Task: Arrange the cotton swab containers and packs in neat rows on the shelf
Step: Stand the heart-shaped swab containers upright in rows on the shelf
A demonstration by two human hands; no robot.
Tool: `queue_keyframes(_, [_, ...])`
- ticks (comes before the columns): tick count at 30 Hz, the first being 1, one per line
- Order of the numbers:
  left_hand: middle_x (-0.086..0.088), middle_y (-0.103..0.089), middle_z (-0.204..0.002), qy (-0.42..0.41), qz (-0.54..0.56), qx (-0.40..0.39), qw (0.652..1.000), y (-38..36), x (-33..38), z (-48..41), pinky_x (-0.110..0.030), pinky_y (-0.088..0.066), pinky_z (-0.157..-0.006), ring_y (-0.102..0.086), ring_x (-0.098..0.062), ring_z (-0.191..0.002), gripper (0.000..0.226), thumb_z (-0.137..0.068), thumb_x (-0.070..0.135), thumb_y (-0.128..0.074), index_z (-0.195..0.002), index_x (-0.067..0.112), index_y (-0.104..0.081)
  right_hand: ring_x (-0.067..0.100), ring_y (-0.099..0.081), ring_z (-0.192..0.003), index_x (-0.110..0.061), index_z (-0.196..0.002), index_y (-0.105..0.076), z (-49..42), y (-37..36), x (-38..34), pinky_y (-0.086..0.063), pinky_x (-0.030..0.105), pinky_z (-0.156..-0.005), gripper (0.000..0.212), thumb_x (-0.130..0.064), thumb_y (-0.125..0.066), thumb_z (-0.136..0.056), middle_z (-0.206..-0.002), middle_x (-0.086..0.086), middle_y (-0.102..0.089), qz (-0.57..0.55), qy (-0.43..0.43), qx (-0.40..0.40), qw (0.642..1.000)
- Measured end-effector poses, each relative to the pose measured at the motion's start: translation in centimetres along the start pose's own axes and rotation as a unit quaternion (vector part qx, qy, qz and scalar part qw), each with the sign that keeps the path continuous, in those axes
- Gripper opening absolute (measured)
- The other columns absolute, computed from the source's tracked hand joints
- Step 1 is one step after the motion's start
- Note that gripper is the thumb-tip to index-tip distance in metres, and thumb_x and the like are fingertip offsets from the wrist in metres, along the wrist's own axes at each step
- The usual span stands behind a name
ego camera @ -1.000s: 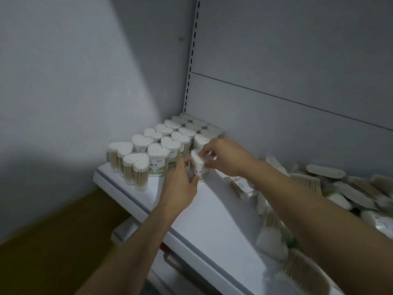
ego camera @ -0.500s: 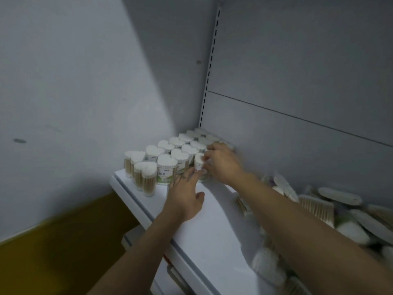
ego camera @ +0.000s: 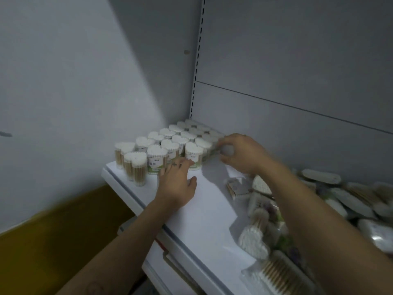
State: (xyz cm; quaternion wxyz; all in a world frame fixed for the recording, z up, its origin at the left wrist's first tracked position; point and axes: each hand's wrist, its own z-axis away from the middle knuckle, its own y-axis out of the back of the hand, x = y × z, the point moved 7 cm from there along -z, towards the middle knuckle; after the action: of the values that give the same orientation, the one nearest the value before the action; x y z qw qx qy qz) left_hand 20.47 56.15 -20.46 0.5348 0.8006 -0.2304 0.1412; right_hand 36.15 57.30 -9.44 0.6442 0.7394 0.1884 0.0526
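Squaring the standing containers (ego camera: 170, 143) at the shelf's (ego camera: 208, 201) left end: left grip (ego camera: 176, 184), fingers flat, steadies the front row; right grip (ego camera: 238, 154) curls round the end container (ego camera: 227, 149). Next, probably fetching loose packs (ego camera: 253, 243) from the right.

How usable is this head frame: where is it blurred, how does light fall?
Head view: the right hand and the loose packs at lower right are motion-blurred, so that hand's grip is unreadable; the upright containers by the left hand are fairly sharp. Head view: a bright patch lights the left wall, the back corner is shadowed.
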Motion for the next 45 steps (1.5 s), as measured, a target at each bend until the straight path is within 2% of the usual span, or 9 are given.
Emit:
queue_keyframes(5, [0.006,-0.042,-0.14,-0.1,0.036,-0.04,0.994,-0.4,3.9,0.9,-0.034,-0.025,-0.1,-0.034,-0.018,-0.13,0.045,-0.093,0.036,-0.056,-0.136,0.029,-0.047,0.019,-0.054,-0.117,-0.027,-0.128,-0.059,4.1,1.4,0.8,-0.038,0.024,-0.087,0.036,-0.022,-0.058,-0.092,-0.132,0.0,-0.057,0.0,-0.047,-0.011,0.999])
queue_keyframes(15, [0.009,-0.053,-0.128,-0.251,0.219,-0.125,0.935,-1.0,9.0,4.6,-0.03,-0.037,-0.101,-0.045,-0.01,-0.119,0.049,-0.085,0.052,-0.054,-0.125,0.024,-0.059,0.019,-0.058,-0.111,-0.03,-0.124,-0.061,12.3,1.6,0.8,-0.043,0.03,-0.091,0.036,-0.023,-0.062,-0.089,-0.126,-0.003,-0.061,-0.001,-0.139,0.071,0.988])
queue_keyframes(22, [0.013,-0.005,-0.16,-0.383,0.109,-0.237,0.886,-2.6,10.7,7.9,-0.034,-0.015,-0.113,-0.005,-0.007,-0.144,0.083,-0.078,0.067,-0.062,-0.148,0.048,-0.021,0.02,-0.054,-0.113,-0.032,-0.122,-0.059,17.5,-0.4,-0.4,-0.031,0.032,-0.094,0.04,-0.021,-0.061,-0.083,-0.118,-0.006,-0.064,0.106,-0.227,0.068,0.966])
queue_keyframes(26, [0.013,-0.007,-0.161,-0.369,0.128,-0.247,0.887,-3.2,10.3,7.5,-0.035,-0.018,-0.117,-0.007,-0.008,-0.145,0.082,-0.08,0.057,-0.067,-0.148,0.038,-0.026,0.023,-0.05,-0.116,-0.03,-0.138,-0.044,18.8,-1.4,-1.2,-0.02,0.032,-0.09,0.057,-0.025,-0.061,-0.084,-0.12,-0.005,-0.065,0.142,-0.262,0.089,0.95])
queue_keyframes(29, [0.008,-0.031,-0.153,-0.341,0.185,-0.249,0.887,-2.6,10.0,7.4,-0.029,-0.034,-0.105,-0.031,-0.012,-0.137,0.076,-0.076,0.05,-0.074,-0.139,0.04,-0.031,0.02,-0.048,-0.118,-0.032,-0.134,-0.049,19.6,-2.3,-2.0,-0.019,0.032,-0.091,0.05,-0.033,-0.06,-0.086,-0.123,-0.007,-0.063,0.115,-0.272,0.092,0.951])
queue_keyframes(35, [0.013,-0.061,-0.114,-0.152,0.444,-0.277,0.839,-2.0,8.2,5.5,-0.027,-0.05,-0.086,-0.06,-0.005,-0.102,0.049,-0.072,0.06,-0.072,-0.113,0.045,-0.051,0.013,-0.041,-0.127,-0.034,-0.148,-0.027,18.9,-3.3,-3.4,-0.025,0.03,-0.103,0.074,-0.04,-0.066,-0.085,-0.143,-0.01,-0.044,0.033,-0.221,0.1,0.97])
queue_keyframes(38, [0.008,-0.067,-0.098,-0.09,0.487,-0.251,0.831,-0.7,6.8,5.0,-0.022,-0.047,-0.075,-0.063,-0.001,-0.084,0.039,-0.079,0.068,-0.057,-0.108,0.041,-0.053,0.005,-0.055,-0.101,-0.035,-0.139,-0.044,16.9,-2.3,-4.3,-0.049,0.029,-0.089,0.06,-0.034,-0.07,-0.084,-0.129,-0.011,-0.054,-0.037,-0.162,0.191,0.967])
queue_keyframes(42, [0.018,-0.066,-0.092,-0.06,0.441,-0.248,0.86,1.5,4.1,4.9,-0.02,-0.046,-0.079,-0.061,0.003,-0.084,0.043,-0.082,0.067,-0.024,-0.1,0.045,-0.056,0.0,-0.059,-0.076,-0.027,-0.123,-0.063,14.2,-2.0,-4.8,-0.048,0.017,-0.072,0.039,-0.035,-0.068,-0.085,-0.108,-0.013,-0.063,-0.127,-0.132,0.281,0.942])
queue_keyframes(45, [0.023,-0.062,-0.097,-0.064,0.379,-0.202,0.901,2.8,1.7,4.4,-0.014,-0.042,-0.077,-0.058,0.001,-0.091,0.045,-0.087,0.063,-0.022,-0.104,0.042,-0.058,0.002,-0.059,-0.074,-0.027,-0.121,-0.064,11.9,-3.4,-5.3,-0.048,0.022,-0.072,0.034,-0.03,-0.068,-0.087,-0.101,-0.011,-0.065,-0.205,-0.131,0.275,0.93])
